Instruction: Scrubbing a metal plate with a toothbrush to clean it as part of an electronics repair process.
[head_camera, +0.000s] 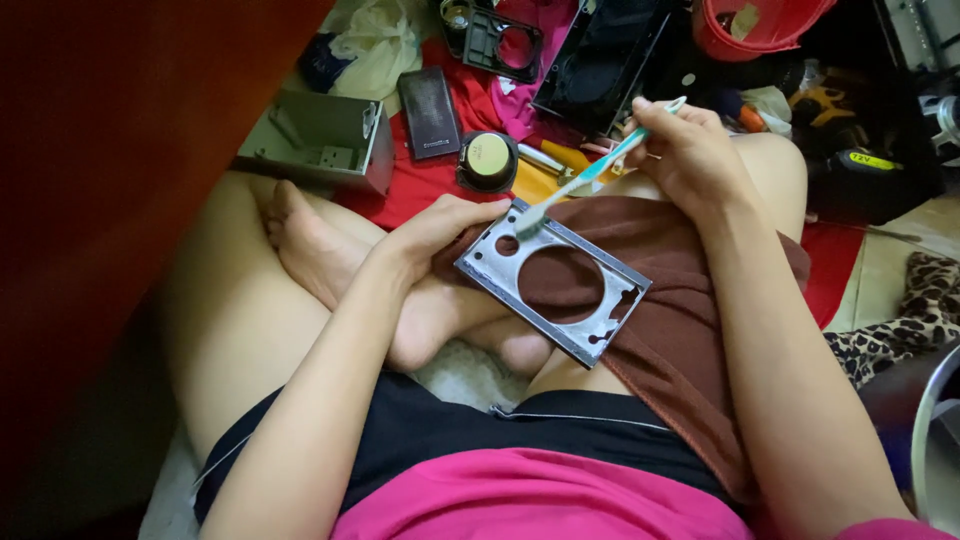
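Scrubbing proceeds: right hand (690, 150) pinches toothbrush (590, 172), bristles on metal frame (553, 280); left hand (440, 225) grips its corner. Advise short strokes (frame braced on brown cloth (670, 300)).

We see a grey metal box (325, 140) top left, black flat case (430, 112) & round speaker (487, 161) beside it, red bucket (757, 24) top right, leopard-print cloth (915, 310) at right edge.

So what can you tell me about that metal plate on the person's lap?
The metal plate is a flat, grey rectangular frame, dull and scuffed, with one big round hole, a small hole and notched edges. It lies tilted on a brown cloth over the lap. The left hand steadies its upper corner; a toothbrush in the right hand touches it.
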